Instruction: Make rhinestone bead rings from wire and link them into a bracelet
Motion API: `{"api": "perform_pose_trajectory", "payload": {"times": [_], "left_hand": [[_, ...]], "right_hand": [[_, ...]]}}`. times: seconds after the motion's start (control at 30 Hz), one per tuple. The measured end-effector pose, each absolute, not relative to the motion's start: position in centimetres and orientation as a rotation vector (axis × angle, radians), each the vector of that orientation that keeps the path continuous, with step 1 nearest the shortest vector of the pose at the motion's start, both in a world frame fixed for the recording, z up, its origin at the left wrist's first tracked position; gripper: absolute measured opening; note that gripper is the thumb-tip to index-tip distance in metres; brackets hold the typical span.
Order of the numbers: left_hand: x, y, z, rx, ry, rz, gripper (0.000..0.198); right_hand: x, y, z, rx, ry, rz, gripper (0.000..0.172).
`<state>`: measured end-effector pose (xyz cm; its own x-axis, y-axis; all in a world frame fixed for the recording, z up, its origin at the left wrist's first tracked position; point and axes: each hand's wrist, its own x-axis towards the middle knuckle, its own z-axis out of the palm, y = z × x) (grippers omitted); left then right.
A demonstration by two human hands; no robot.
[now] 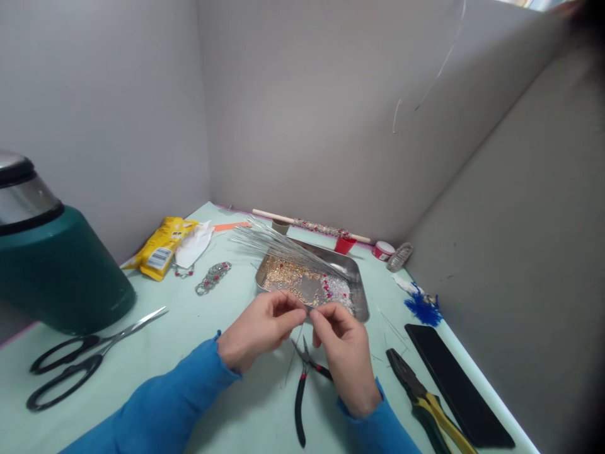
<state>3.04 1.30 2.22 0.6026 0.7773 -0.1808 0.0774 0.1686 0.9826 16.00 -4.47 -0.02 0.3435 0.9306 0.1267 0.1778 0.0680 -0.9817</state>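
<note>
My left hand (pixel 265 325) and my right hand (pixel 344 353) meet just in front of a metal tray (pixel 365 306). Both are pinched, fingertips nearly touching, around what looks like a thin wire; beads on it are too small to make out. Gold beads (pixel 283 277) fill the tray's left part, with clear and red beads (pixel 336 293) at its right. A bundle of silver wires (pixel 283 243) rests across the tray's back edge. Below my hands, small black-handled pliers (pixel 302 372) lie on the table with their jaws apart.
Scissors (pixel 94 353) and a green flask (pixel 61 271) stand left, near a yellow packet (pixel 163 249) and beaded wirework (pixel 213 279). Larger pliers (pixel 420 394), a black case (pixel 456 384) and a blue tassel (pixel 423 307) lie right. A beaded stick (pixel 321 228) lies behind the tray.
</note>
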Motion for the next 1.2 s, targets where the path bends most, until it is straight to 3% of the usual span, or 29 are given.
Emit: {"api": "perform_pose_trajectory", "payload": {"times": [0.33, 0.97, 1.07, 1.2], "left_hand": [[2.6, 2.5, 0.8, 1.047, 0.699, 0.398, 0.031], [2.2, 2.9, 0.6, 1.144, 0.701, 0.359, 0.029], [2.0, 3.3, 0.6, 1.082, 0.693, 0.431, 0.027], [1.6, 3.9, 0.7, 0.923, 0.668, 0.559, 0.026]], "right_hand": [[16.1, -4.2, 0.0, -1.427, -1.008, 0.936, 0.022], [15.9, -4.0, 0.0, -1.403, -0.986, 0.986, 0.021], [16.5, -4.6, 0.1, -1.499, -1.219, 0.859, 0.023], [17.3, -7.4, -1.3, -1.815, -1.687, 0.319, 0.025]]}}
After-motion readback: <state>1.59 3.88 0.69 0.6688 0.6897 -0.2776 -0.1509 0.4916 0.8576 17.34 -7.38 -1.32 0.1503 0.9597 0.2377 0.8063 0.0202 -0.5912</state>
